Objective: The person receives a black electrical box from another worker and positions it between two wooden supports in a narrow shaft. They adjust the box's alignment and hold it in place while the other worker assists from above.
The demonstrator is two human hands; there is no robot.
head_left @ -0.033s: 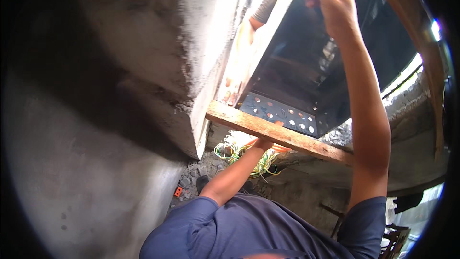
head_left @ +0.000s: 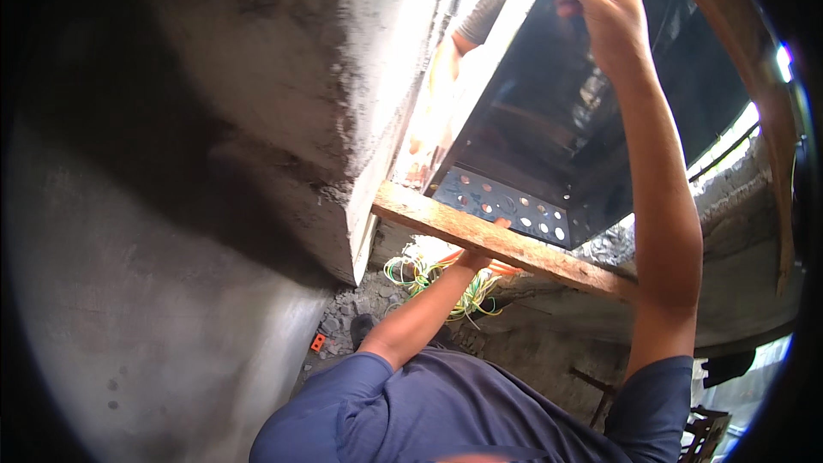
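Note:
A dark metal box (head_left: 549,111), like an electrical cabinet, stands tilted in the view, with a plate of round holes (head_left: 501,206) at its near end. Up by its left rim is my right hand (head_left: 613,13), thumb and fingers pinched together; a tiny thing at their tips is too small to name. My left hand (head_left: 502,224) reaches behind a wooden plank (head_left: 480,236), with just a fingertip showing above it against the holed plate. The plank hides the other fingers, so their grip cannot be seen.
Another person's arm (head_left: 446,60) shows in the bright gap beyond the box. At left is a rough concrete wall (head_left: 257,60). Below lie coiled yellow-green wires (head_left: 411,273), rubble (head_left: 339,313) and an orange block (head_left: 318,342). A curved wooden strip (head_left: 771,120) runs along the right.
The whole view has shifted slightly, so the box and my right hand appear a little further right and lower. Both hands keep their places at the box.

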